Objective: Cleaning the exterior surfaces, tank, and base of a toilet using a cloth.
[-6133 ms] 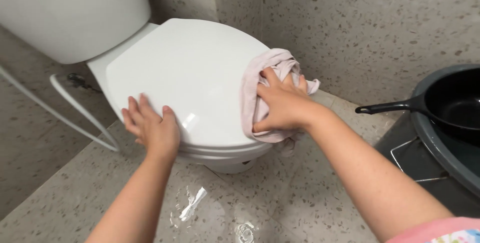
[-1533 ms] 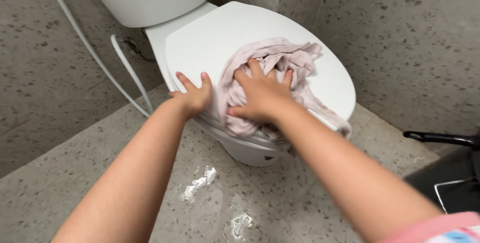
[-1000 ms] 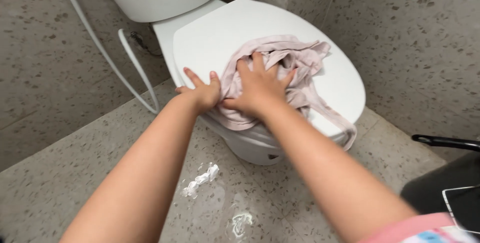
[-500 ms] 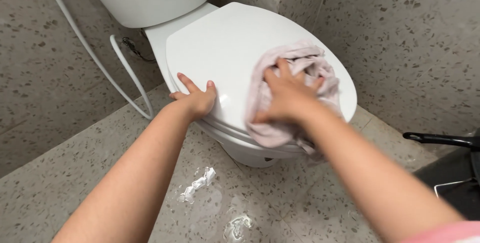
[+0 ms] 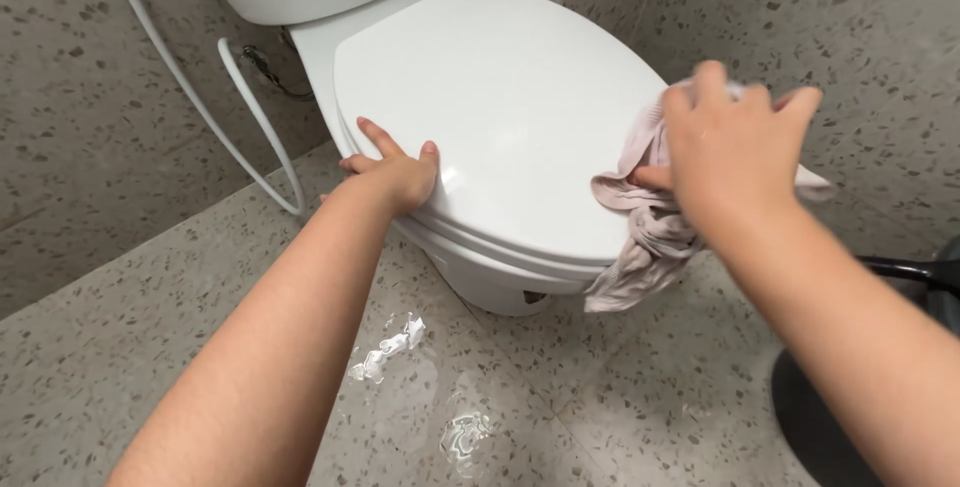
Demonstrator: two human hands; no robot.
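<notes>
Two hands busy: right hand (image 5: 735, 142) bunching soft, floppy pink rag (image 5: 645, 232) under curled fingers; left hand (image 5: 395, 172) spread flat, touching toilet lid (image 5: 510, 107).

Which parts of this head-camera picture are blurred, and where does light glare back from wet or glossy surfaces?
Head view: the right hand and its pink cloth are smeared by motion; the left hand on the toilet lid is sharper. Glare shows on the wet floor, with a faint sheen on the lid.
</notes>
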